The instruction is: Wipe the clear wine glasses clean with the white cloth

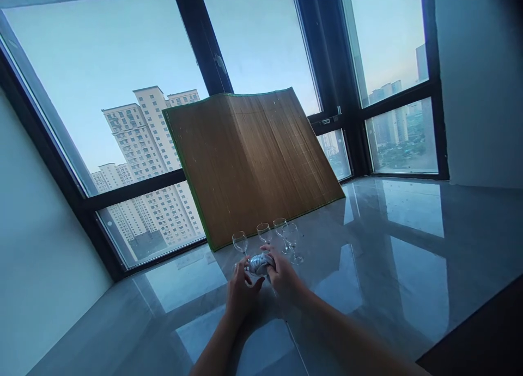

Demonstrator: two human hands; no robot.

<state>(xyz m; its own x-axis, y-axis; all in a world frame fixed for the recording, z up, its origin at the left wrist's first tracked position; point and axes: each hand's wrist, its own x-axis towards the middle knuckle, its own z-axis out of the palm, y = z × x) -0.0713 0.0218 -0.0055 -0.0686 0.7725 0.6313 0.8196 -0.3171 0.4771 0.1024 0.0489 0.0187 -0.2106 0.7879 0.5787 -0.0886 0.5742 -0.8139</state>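
Several clear stemmed glasses stand on the glossy sill [327,305] in front of a brown mat. One glass [239,242] is at the left, one [264,233] in the middle, and others [291,235] at the right. My right hand [281,272] is closed on a crumpled grey cloth-like item [260,264], just in front of the glasses. My left hand [242,289] is at the item's left side, its fingers curled with thumb and fingertips apart. Whether a glass is inside the item is hidden.
A large brown mat [253,163] with green edging leans against the dark-framed windows behind the glasses. White walls [482,92] flank the windows. At the lower right, the sill ends at a dark edge. Tall buildings show outside.
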